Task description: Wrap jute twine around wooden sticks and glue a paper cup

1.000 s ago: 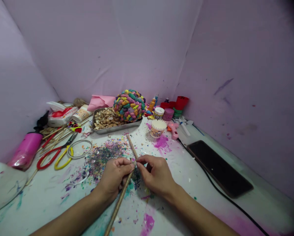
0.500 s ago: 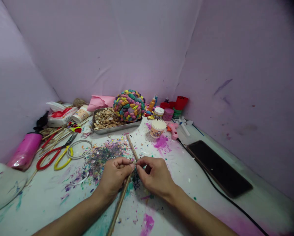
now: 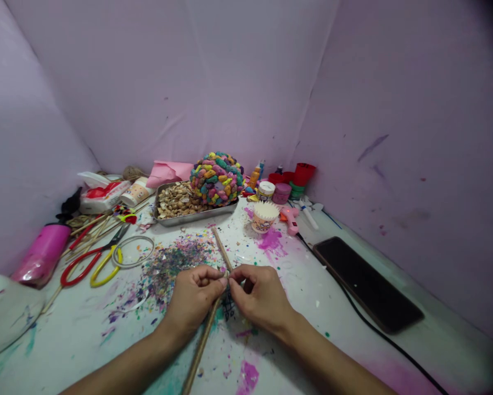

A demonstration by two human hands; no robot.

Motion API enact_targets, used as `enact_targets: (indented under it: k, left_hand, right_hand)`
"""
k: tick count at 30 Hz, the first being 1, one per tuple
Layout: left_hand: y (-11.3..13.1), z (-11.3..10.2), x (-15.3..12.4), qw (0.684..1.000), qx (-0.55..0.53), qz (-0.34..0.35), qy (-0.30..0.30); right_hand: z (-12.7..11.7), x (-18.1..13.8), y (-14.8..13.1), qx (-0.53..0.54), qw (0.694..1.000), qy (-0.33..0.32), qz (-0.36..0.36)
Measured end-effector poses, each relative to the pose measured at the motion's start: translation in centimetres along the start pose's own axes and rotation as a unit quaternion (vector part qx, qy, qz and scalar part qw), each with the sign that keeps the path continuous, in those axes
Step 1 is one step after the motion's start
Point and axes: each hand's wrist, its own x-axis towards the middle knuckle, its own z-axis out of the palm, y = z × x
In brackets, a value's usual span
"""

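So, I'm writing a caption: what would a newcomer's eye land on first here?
Probably the knobbly, many-coloured ball at the back, on the right part of a metal tray. Next, at front centre, the left hand and right hand, close together at a thin brown stick. The large dark phone lying on the right also stands out.

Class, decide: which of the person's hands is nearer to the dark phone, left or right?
Right. The right hand is to the left of the phone, across the black cord. The left hand is farther left, beyond the right hand.
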Motion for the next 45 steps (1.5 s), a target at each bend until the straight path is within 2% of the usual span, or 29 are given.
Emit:
enact_targets:
  k: [7,18,27,33,40,45]
  left_hand:
    - [-0.1,0.0,0.0,1.0,0.003,0.004,-0.005]
    - [-0.2,0.0,-0.2,1.0,0.01,0.001,-0.016]
    - [-0.3,-0.2,-0.2,0.999,0.01,0.001,-0.043]
    - [0.8,-0.4,-0.1,0.991,0.118,0.038,-0.042]
    - [1.6,-0.2,0.0,0.959,0.265,0.1,-0.015]
    - [1.4,-0.3,0.0,0.956,0.278,0.087,-0.03]
  right_hand:
    - [0.0,0.0,0.0,0.001,1.0,0.003,-0.007]
    - [0.3,0.2,0.2,0.043,0.999,0.006,0.025]
    - [0.1,0.4,0.2,0.107,0.992,-0.022,0.057]
    - [-0.1,0.4,-0.2,0.083,0.996,-0.029,0.028]
    - [-0.2,0.1,-0.3,0.028,0.999,-0.028,-0.005]
    - [-0.1,0.2,-0.4,0.04,0.999,-0.03,0.019]
